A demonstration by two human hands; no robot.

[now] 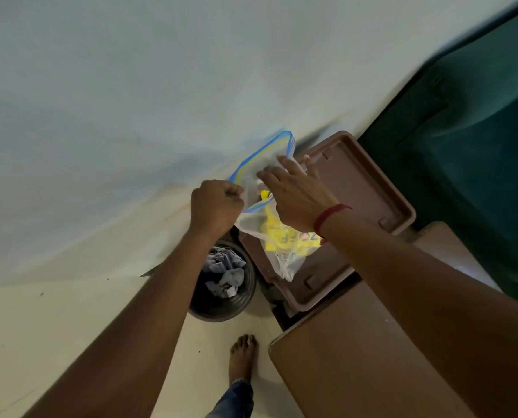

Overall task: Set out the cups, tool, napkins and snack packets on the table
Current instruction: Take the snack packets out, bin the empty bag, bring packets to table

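Note:
A clear zip bag (284,260) with a blue seal strip hangs in the air above a brown plastic stool. Yellow snack packets (277,236) show through its wall. My left hand (215,206) is clenched on the bag's left rim. At the bag's open mouth, my right hand (294,194) lies across the opening with its fingers spread; what they touch is hidden. A red thread circles the right wrist. No cups, tool or napkins are visible.
The brown stool (372,188) stands against the pale wall, beside a dark green sofa (463,131). A dark bin (224,285) with crumpled paper sits on the floor below my left hand. A brown table top (357,357) fills the lower right. My bare foot (242,354) is on the tiles.

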